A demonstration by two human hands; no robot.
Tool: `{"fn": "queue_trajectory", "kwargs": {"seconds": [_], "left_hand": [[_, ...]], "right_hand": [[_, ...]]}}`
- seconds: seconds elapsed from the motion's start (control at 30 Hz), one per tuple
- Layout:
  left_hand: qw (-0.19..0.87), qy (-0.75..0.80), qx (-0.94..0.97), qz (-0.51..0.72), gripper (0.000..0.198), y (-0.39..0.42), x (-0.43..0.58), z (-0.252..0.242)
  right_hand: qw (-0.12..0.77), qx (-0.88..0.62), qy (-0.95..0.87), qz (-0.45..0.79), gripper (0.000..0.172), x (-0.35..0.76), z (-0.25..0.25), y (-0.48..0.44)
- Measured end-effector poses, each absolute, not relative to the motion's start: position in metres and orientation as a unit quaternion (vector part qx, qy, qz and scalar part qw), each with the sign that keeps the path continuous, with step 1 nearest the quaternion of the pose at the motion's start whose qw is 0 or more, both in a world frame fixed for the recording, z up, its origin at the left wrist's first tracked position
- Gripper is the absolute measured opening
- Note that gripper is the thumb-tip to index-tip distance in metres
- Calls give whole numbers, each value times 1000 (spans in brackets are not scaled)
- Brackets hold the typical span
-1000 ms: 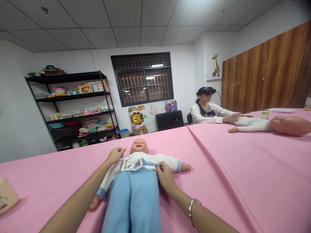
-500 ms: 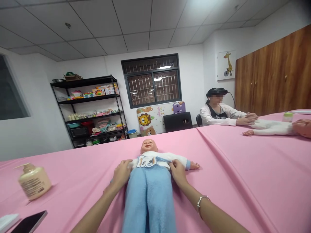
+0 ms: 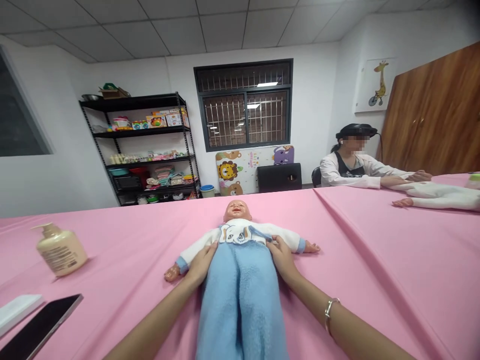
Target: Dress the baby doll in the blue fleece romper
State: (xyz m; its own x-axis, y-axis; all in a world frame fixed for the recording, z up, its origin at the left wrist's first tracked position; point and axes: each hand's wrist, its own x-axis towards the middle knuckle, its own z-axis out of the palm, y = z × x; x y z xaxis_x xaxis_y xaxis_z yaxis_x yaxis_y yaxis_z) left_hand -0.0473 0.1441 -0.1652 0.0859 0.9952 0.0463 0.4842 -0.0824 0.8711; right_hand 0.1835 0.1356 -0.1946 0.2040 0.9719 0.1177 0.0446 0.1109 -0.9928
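Observation:
A baby doll (image 3: 237,211) lies on its back, dressed in a white fleece top (image 3: 198,250) with blue cuffs and blue fleece trousers (image 3: 240,290). A cartoon animal face shows at its chest. My left hand (image 3: 202,262) is at the doll's waist on the left, fingers closed against the side of the trousers; the fingertips are partly hidden. On the other side, my right hand (image 3: 282,255) pinches the upper edge of the trousers near the waist. A silver bangle circles my right wrist. The doll's arms stretch out to both sides.
A pink cloth covers the table (image 3: 356,280). At left are a pump bottle (image 3: 62,252), a phone (image 3: 41,325) and a white flat object (image 3: 18,310). Across the table, a person (image 3: 348,165) handles another doll (image 3: 442,195). Shelves (image 3: 150,132) stand behind.
My left hand has shifted from the doll's sleeve to the side of its waist, and the doll's left-side arm now shows fully. The right hand keeps its pinch. The camera has tilted down.

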Motion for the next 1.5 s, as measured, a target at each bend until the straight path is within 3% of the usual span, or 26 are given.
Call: {"fn": "queue_trajectory", "kwargs": {"seconds": [0.13, 0.27, 0.37, 0.47, 0.63, 0.77, 0.97, 1.1, 1.2, 1.5], "left_hand": [[521, 525, 522, 425, 61, 134, -35, -166], [653, 476, 406, 427, 51, 124, -24, -164], [617, 465, 438, 461, 46, 126, -21, -168], [515, 451, 545, 484, 44, 132, -22, -176], [371, 478, 628, 489, 42, 140, -32, -186], [298, 521, 631, 492, 38, 144, -38, -187], [344, 448, 683, 463, 46, 140, -32, -176], [315, 464, 684, 467, 43, 138, -32, -174], [288, 479, 676, 480, 40, 139, -34, -173], [363, 459, 689, 429, 51, 158, -45, -173]], "right_hand": [[611, -523, -442, 396, 62, 179, -187, 126], [627, -495, -471, 374, 57, 184, -188, 128], [589, -500, -517, 368, 56, 190, -193, 135], [548, -537, -535, 353, 47, 193, -196, 138], [583, -574, -516, 254, 39, 188, -188, 127], [568, -582, -522, 258, 38, 186, -183, 124], [497, -527, -628, 285, 49, 192, -184, 129], [465, -492, -685, 270, 56, 193, -181, 126], [439, -503, -699, 257, 52, 193, -180, 124], [492, -528, -625, 297, 50, 187, -186, 132]]}}
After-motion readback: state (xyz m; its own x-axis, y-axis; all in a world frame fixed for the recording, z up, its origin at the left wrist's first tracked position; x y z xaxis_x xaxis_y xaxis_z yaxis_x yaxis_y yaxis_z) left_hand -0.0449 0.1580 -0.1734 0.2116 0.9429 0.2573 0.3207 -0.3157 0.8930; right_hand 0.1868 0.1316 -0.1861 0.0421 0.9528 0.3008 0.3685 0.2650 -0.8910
